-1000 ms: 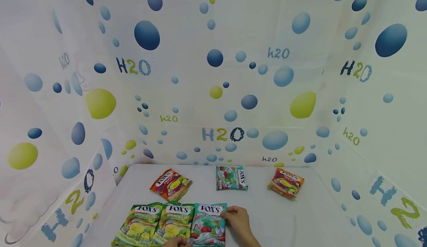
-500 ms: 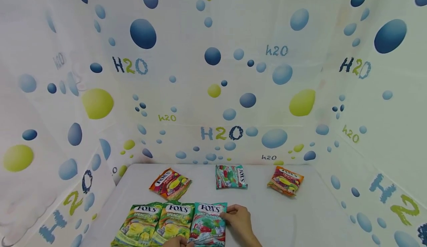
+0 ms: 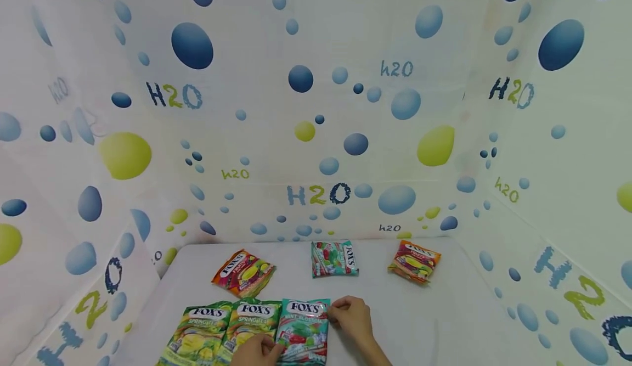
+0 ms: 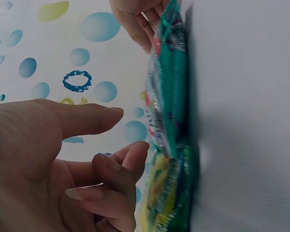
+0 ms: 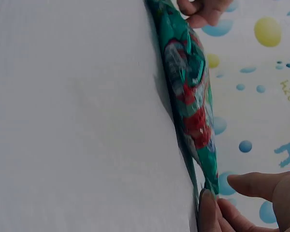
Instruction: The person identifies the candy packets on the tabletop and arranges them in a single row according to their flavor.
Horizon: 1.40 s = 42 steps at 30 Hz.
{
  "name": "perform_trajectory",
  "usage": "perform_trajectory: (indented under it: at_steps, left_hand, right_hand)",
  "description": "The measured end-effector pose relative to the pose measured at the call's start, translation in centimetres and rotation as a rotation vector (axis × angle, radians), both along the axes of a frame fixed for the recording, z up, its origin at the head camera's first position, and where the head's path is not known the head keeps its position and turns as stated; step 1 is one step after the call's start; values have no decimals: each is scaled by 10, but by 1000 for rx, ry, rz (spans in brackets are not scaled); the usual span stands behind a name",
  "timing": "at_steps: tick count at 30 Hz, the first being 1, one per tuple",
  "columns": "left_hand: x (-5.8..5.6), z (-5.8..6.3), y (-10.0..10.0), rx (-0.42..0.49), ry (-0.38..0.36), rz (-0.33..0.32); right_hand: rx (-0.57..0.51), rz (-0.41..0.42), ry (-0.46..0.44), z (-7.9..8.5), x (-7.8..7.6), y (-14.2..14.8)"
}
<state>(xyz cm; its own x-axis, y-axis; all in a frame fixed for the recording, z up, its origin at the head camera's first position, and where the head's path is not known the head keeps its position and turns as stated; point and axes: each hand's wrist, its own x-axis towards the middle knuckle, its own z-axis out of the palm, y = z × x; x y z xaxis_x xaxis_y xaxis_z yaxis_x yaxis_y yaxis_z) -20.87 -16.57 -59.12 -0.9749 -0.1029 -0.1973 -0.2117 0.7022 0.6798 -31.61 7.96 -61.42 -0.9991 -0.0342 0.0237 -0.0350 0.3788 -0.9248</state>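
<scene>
A teal candy packet (image 3: 303, 330) marked Mint Blossom lies at the right end of a front row on the white table. Left of it are two green Spring Tea candy packets (image 3: 195, 336), set side by side. My left hand (image 3: 257, 349) hovers over the middle green packet and the teal one's left edge. In the left wrist view its thumb and fingers (image 4: 111, 166) stand apart with nothing between them. My right hand (image 3: 353, 322) is at the teal packet's upper right corner. The right wrist view shows fingertips touching that edge, the thumb (image 5: 253, 185) spread away.
Farther back on the table lie an orange-red Fruits candy packet (image 3: 244, 274), a smaller teal candy packet (image 3: 334, 259) and another orange Fruits packet (image 3: 415, 262). White curtains (image 3: 316, 108) with blue and green spots enclose the table behind and at both sides.
My left hand has risen from the row's lower edge, away from the packet. The right thumb appears to have come off the teal packet's corner. The head view has turned slightly right.
</scene>
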Motion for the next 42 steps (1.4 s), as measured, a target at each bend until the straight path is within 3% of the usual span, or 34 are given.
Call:
perform_trajectory:
  at_steps: [5,8,15,21,25,29,35,42]
  left_hand:
    - [-12,19,12,-33,83,57]
    - [-23,28,14,-17,135,55]
    - [-53,48,16,3,259,8]
    - [-86,60,29,-71,343,-78]
    - [-105,58,39,-138,412,-108]
    - [-122,54,44,-178,446,-110]
    - [-143,47,52,-177,398,-101]
    - [-169,32,62,-225,348,-100]
  right_hand:
    - [22,-40,0,5,-9,10]
    - [11,-60,-3,6,-14,17]
    - [-47,-84,5,13,-31,31]
    - [-127,-194,5,28,-56,42]
    - [-131,-228,-14,35,-68,45]
    - [-163,-206,-94,38,-74,47]
    - [-229,-185,-224,37,-82,48]
    - [-224,-190,-283,34,-88,46]
